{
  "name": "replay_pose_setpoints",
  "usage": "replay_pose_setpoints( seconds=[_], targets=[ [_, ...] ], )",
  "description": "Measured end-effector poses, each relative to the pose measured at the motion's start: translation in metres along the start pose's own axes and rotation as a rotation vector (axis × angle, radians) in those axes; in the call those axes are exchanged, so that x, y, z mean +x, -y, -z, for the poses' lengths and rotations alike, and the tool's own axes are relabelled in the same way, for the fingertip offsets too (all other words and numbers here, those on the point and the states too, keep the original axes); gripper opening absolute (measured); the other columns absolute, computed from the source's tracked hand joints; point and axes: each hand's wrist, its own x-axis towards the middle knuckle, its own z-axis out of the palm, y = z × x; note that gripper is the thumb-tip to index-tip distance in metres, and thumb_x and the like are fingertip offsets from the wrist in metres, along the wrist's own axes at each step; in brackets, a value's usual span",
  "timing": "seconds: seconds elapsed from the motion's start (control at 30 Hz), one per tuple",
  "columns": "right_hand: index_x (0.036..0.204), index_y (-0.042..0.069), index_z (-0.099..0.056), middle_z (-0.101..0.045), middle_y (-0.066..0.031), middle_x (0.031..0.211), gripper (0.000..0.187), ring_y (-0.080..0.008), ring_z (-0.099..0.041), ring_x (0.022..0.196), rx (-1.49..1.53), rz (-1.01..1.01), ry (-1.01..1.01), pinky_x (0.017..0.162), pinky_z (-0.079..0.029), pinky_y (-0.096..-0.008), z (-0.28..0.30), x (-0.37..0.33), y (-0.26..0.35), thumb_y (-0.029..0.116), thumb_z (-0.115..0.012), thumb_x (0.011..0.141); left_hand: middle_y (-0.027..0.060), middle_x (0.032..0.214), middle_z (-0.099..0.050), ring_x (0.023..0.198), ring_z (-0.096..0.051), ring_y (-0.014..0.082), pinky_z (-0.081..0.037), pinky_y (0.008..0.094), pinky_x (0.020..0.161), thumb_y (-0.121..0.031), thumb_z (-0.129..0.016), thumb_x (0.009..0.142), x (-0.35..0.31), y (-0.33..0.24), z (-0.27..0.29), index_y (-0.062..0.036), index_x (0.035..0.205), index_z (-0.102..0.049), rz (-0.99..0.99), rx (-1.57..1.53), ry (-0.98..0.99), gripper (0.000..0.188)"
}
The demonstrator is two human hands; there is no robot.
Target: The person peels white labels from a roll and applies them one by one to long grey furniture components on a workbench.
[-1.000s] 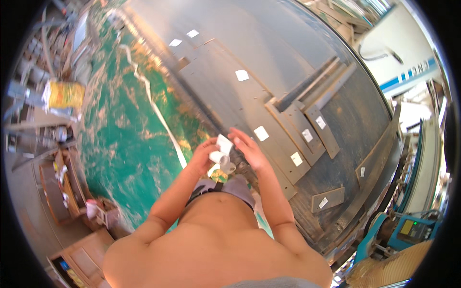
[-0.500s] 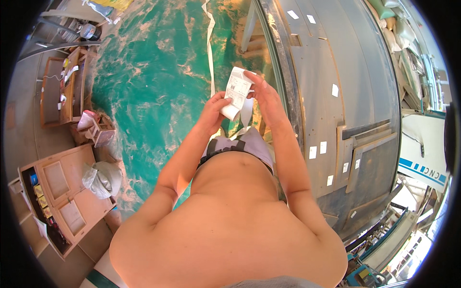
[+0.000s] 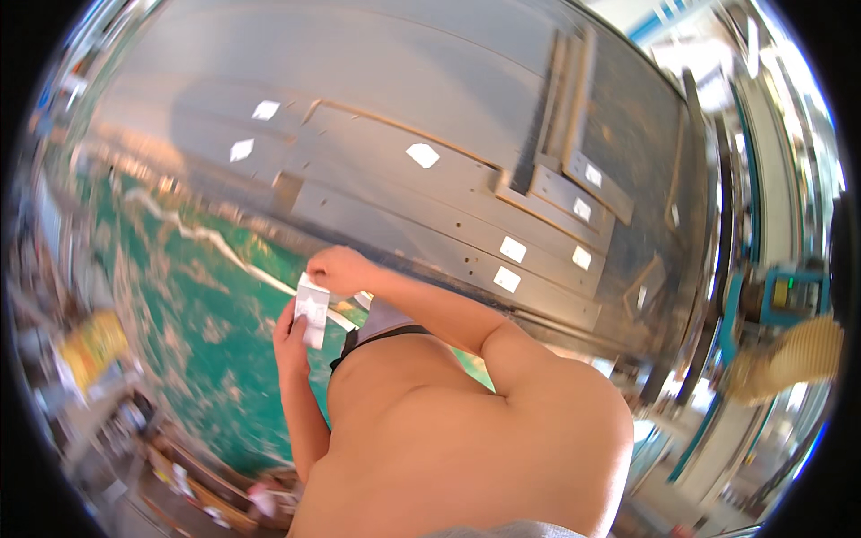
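Observation:
A short folded strip of white printed labels is held between my hands, left of my waist. My left hand grips its lower left edge, thumb on the printed face. My right hand is closed at the strip's top end, its fingertips partly hidden. A long pale ribbon, perhaps label backing, trails over the green floor beyond my hands. In front of me lies a broad table of dark grey panels, with several white labels spread over them.
Narrow cut pieces lie on the right part of the table. Machinery with a teal-framed control box and a ribbed tan hose stands at the right. The green floor has pale dust on it. A yellow sack is far left.
My view and body have turned right, so the panel table now spreads across the front. The label strip stays in both hands; my right hand's fingers have closed at its top.

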Motion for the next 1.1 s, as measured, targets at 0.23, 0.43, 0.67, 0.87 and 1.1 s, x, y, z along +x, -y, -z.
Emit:
replay_pose_setpoints(
  seconds=[0.23, 0.43, 0.67, 0.87, 1.1],
  targets=[
    [0.097, 0.005, -0.065, -0.063, -0.0034, 0.087, 0.016, -0.0143, -0.056, 0.082, 0.759, -0.416, -0.929, 0.075, -0.047, -0.0306, 0.236, -0.001, -0.124, 0.018, -0.058, 0.092, 0.0074, 0.111, -0.063, 0.095, -0.060, 0.0144, -0.048, 0.0279, 0.082, -0.001, -0.054, 0.091, 0.126, -0.081, -0.030, 0.0021, 0.122, -0.058, -0.030, 0.017, 0.169, 0.032],
    [0.102, 0.005, -0.063, -0.065, -0.0018, 0.089, 0.022, -0.0105, -0.057, 0.078, 0.475, -0.513, -1.583, 0.067, -0.043, -0.0271, 0.393, -0.102, -0.213, 0.024, -0.054, 0.095, 0.0093, 0.111, -0.063, 0.098, -0.062, 0.0184, -0.051, 0.0327, 0.085, -0.003, -0.053, 0.092, 0.214, -0.131, -0.072, 0.0016, 0.122, -0.056, -0.021, -0.094, 0.129, 0.031],
    [0.126, 0.000, -0.051, -0.064, -0.0178, 0.111, 0.049, -0.0241, -0.063, 0.099, 0.786, -0.589, -1.466, 0.089, -0.048, -0.0348, 0.477, -0.182, -0.293, 0.040, -0.048, 0.098, 0.0103, 0.108, -0.064, 0.096, -0.062, 0.0185, -0.050, 0.0315, 0.084, -0.002, -0.051, 0.090, 0.261, -0.137, -0.142, 0.0033, 0.119, -0.058, 0.086, 0.069, 0.315, 0.030],
    [0.146, 0.001, -0.026, -0.055, -0.0254, 0.127, 0.070, -0.0312, -0.058, 0.116, 0.837, -0.647, -1.478, 0.099, -0.046, -0.0384, 0.501, -0.188, -0.286, 0.045, -0.049, 0.097, 0.0093, 0.106, -0.064, 0.095, -0.062, 0.0178, -0.049, 0.0313, 0.083, -0.002, -0.050, 0.090, 0.269, -0.133, -0.175, 0.0026, 0.118, -0.058, 0.128, 0.122, 0.306, 0.030],
    [0.120, 0.000, -0.055, -0.065, -0.0141, 0.107, 0.045, -0.0213, -0.061, 0.096, 0.515, -0.489, -1.750, 0.082, -0.046, -0.0336, 0.506, -0.210, -0.309, 0.038, -0.047, 0.099, 0.0088, 0.105, -0.064, 0.094, -0.061, 0.0175, -0.049, 0.0314, 0.083, -0.002, -0.051, 0.089, 0.279, -0.127, -0.184, 0.0026, 0.117, -0.058, 0.169, 0.132, 0.309, 0.030]
  ],
)
